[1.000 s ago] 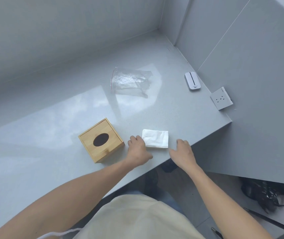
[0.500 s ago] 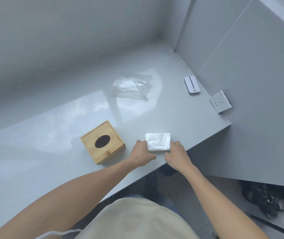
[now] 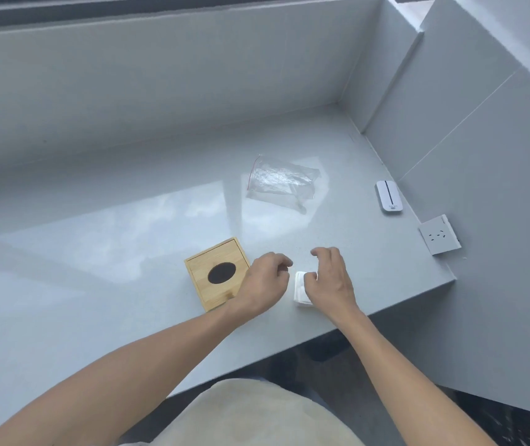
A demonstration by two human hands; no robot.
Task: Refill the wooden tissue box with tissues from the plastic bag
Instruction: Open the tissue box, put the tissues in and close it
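Note:
The wooden tissue box (image 3: 217, 273) sits on the grey counter (image 3: 128, 284), its dark oval slot facing up. Just right of it lies a small white tissue stack (image 3: 299, 291), mostly hidden under my hands. My right hand (image 3: 331, 281) arches over the stack's right side with its thumb on the top edge. My left hand (image 3: 265, 283) hovers between box and stack with its fingers loosely curled. It holds nothing and a thin gap separates it from the tissues. The clear plastic bag (image 3: 281, 181) lies flat and crumpled farther back.
A small white device (image 3: 388, 196) lies by the right wall. A white wall socket (image 3: 439, 238) sits near the counter's right corner. Grey walls close in the back and right. The counter's front edge runs just below my hands.
The view has tilted up. Both hands have closed in on the tissue stack, which now looks narrower and pushed together. My right hand has moved over the stack.

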